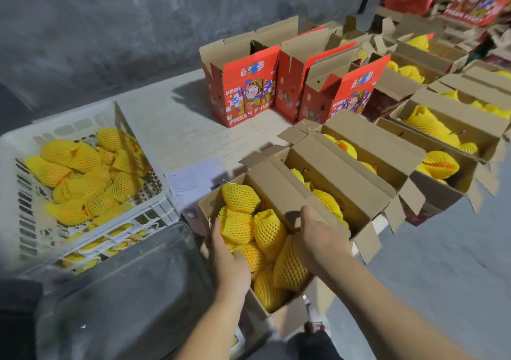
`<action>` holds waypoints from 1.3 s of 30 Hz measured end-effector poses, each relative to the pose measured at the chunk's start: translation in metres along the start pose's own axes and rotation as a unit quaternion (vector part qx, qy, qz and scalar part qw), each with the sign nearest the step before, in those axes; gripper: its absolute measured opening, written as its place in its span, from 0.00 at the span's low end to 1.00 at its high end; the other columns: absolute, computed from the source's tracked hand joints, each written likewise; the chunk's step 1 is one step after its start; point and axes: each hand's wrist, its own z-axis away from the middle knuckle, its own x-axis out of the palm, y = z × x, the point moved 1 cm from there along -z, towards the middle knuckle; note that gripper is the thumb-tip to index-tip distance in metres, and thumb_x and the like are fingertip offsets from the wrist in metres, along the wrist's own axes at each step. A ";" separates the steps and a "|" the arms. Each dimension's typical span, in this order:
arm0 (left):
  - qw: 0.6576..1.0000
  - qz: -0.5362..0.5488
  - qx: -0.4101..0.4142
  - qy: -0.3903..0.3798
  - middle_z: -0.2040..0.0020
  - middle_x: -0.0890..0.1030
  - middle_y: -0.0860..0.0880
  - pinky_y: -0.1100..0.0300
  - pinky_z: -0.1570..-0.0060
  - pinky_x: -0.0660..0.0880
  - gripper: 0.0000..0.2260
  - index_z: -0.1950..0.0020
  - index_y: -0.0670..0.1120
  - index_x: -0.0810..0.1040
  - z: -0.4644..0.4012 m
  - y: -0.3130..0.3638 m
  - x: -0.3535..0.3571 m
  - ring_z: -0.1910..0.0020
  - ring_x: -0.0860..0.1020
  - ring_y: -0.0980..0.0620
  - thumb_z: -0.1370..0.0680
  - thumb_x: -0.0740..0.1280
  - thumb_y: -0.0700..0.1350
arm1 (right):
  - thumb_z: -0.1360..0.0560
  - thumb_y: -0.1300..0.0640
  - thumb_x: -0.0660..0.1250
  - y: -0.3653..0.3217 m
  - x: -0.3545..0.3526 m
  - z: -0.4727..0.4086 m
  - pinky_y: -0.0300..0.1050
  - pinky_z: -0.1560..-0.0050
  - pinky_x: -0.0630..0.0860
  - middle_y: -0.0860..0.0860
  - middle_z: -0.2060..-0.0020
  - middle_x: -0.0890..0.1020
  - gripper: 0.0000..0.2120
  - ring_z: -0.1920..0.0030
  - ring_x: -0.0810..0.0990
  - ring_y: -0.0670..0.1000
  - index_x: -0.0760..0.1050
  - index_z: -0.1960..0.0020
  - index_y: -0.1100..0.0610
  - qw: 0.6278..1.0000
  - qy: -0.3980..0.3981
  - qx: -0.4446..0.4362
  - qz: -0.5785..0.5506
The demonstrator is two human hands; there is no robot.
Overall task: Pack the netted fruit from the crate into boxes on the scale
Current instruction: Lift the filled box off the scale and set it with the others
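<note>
An open cardboard box [272,182] stands in front of me, filled with several fruits in yellow foam netting [269,231]. My left hand [231,260] lies inside the box at its left side, fingers curled on a netted fruit [253,256]. My right hand [322,234] grips the box's right wall and inner flap. The scale under the box is hidden. At the left a white slatted crate [159,206] holds several more netted fruits [83,174].
A row of filled open boxes [367,149] runs back to the right. Three empty red "Fresh Fruit" boxes [243,91] stand on the pale table behind. A paper sheet [193,178] lies by the crate. A dark tray [116,299] sits at the lower left.
</note>
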 end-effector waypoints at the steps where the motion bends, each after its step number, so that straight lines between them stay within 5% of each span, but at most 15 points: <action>1: 1.000 -0.006 0.005 0.022 0.17 0.59 0.52 0.46 0.22 0.63 0.37 0.19 0.60 0.61 -0.002 -0.001 0.002 0.19 0.61 0.50 0.19 0.57 0.26 | 0.19 0.54 0.54 0.002 0.001 -0.006 0.43 0.70 0.60 0.48 0.64 0.74 0.10 0.67 0.69 0.50 0.52 0.52 0.46 1.000 -0.001 -0.018 0.014; 3: 0.995 -0.042 0.027 0.087 0.21 0.61 0.50 0.47 0.22 0.63 0.31 0.23 0.55 0.69 -0.005 0.004 0.012 0.21 0.63 0.49 0.20 0.61 0.28 | 0.20 0.55 0.55 0.010 0.001 -0.017 0.44 0.69 0.61 0.46 0.65 0.72 0.13 0.65 0.72 0.54 0.50 0.54 0.45 0.998 -0.019 -0.061 0.013; 6: 0.965 -0.147 0.097 0.195 0.29 0.66 0.52 0.52 0.26 0.62 0.21 0.32 0.55 0.77 -0.006 0.024 0.038 0.28 0.64 0.48 0.21 0.67 0.36 | 0.22 0.48 0.60 0.033 -0.013 -0.032 0.51 0.55 0.72 0.51 0.54 0.80 0.12 0.50 0.79 0.60 0.55 0.51 0.43 0.981 -0.107 -0.155 -0.042; 10: 0.981 -0.039 0.165 0.096 0.39 0.80 0.57 0.60 0.35 0.74 0.16 0.41 0.59 0.79 -0.009 0.082 0.109 0.37 0.77 0.60 0.18 0.64 0.37 | 0.22 0.48 0.63 0.076 -0.056 -0.058 0.38 0.47 0.76 0.41 0.49 0.83 0.13 0.47 0.81 0.46 0.70 0.38 0.41 0.919 -0.200 -0.247 -0.235; 13: 0.981 0.014 0.189 0.049 0.46 0.84 0.62 0.73 0.45 0.73 0.13 0.44 0.56 0.82 -0.005 0.114 0.163 0.43 0.80 0.65 0.17 0.65 0.37 | 0.22 0.51 0.64 0.103 -0.089 -0.090 0.39 0.51 0.77 0.37 0.59 0.82 0.11 0.59 0.79 0.39 0.73 0.39 0.44 0.902 -0.172 -0.255 -0.301; 17: 0.980 0.037 0.193 0.012 0.48 0.85 0.61 0.72 0.47 0.74 0.12 0.45 0.55 0.83 -0.004 0.137 0.215 0.44 0.82 0.62 0.17 0.66 0.38 | 0.21 0.55 0.64 0.124 -0.124 -0.132 0.50 0.46 0.79 0.44 0.53 0.85 0.10 0.52 0.83 0.44 0.78 0.41 0.46 0.887 -0.146 -0.251 -0.358; 21: 0.979 0.052 0.195 -0.029 0.48 0.85 0.60 0.73 0.48 0.74 0.13 0.44 0.54 0.83 -0.021 0.160 0.250 0.45 0.82 0.61 0.17 0.66 0.36 | 0.19 0.57 0.65 0.142 -0.142 -0.165 0.39 0.54 0.77 0.43 0.54 0.85 0.07 0.56 0.82 0.42 0.79 0.45 0.47 0.889 -0.100 -0.237 -0.378; 24: 0.976 0.048 0.202 -0.064 0.47 0.85 0.62 0.73 0.47 0.74 0.10 0.43 0.57 0.82 -0.047 0.184 0.282 0.44 0.82 0.62 0.19 0.66 0.44 | 0.19 0.58 0.66 0.162 -0.168 -0.201 0.35 0.58 0.75 0.43 0.55 0.85 0.07 0.58 0.82 0.42 0.80 0.47 0.47 0.883 -0.067 -0.248 -0.392; 28: 0.967 -0.006 0.216 -0.135 0.46 0.83 0.61 0.70 0.47 0.74 0.12 0.43 0.62 0.78 -0.112 0.235 0.343 0.46 0.80 0.65 0.25 0.68 0.49 | 0.20 0.62 0.67 0.218 -0.232 -0.303 0.53 0.48 0.82 0.45 0.56 0.86 0.09 0.54 0.85 0.50 0.81 0.49 0.48 0.892 0.039 -0.190 -0.409; 32: 0.966 -0.117 0.199 -0.116 0.33 0.76 0.54 0.52 0.36 0.76 0.29 0.25 0.59 0.68 -0.198 0.287 0.400 0.39 0.77 0.56 0.26 0.69 0.51 | 0.21 0.60 0.66 0.263 -0.285 -0.428 0.52 0.49 0.80 0.52 0.50 0.86 0.08 0.53 0.84 0.52 0.80 0.49 0.48 0.935 0.146 -0.130 -0.297; 35: 0.940 -0.266 0.208 -0.047 0.29 0.76 0.50 0.50 0.30 0.69 0.39 0.18 0.54 0.59 -0.247 0.300 0.432 0.29 0.68 0.45 0.26 0.71 0.52 | 0.22 0.54 0.67 0.266 -0.304 -0.501 0.54 0.31 0.70 0.59 0.34 0.76 0.20 0.34 0.74 0.61 0.76 0.31 0.53 0.967 0.153 -0.177 -0.101; 37: 0.908 -0.338 0.246 -0.021 0.38 0.83 0.49 0.54 0.40 0.73 0.27 0.25 0.53 0.72 -0.267 0.296 0.441 0.35 0.75 0.43 0.24 0.72 0.50 | 0.21 0.43 0.64 0.262 -0.306 -0.529 0.55 0.24 0.60 0.59 0.33 0.75 0.22 0.28 0.68 0.62 0.77 0.32 0.51 0.966 0.121 -0.221 0.058; 39: 0.868 -0.383 0.315 -0.029 0.52 0.85 0.46 0.53 0.54 0.72 0.12 0.41 0.49 0.82 -0.271 0.286 0.445 0.49 0.82 0.42 0.23 0.74 0.48 | 0.24 0.29 0.54 0.264 -0.301 -0.540 0.58 0.28 0.66 0.58 0.48 0.83 0.28 0.32 0.75 0.61 0.82 0.53 0.49 0.969 0.072 -0.219 0.089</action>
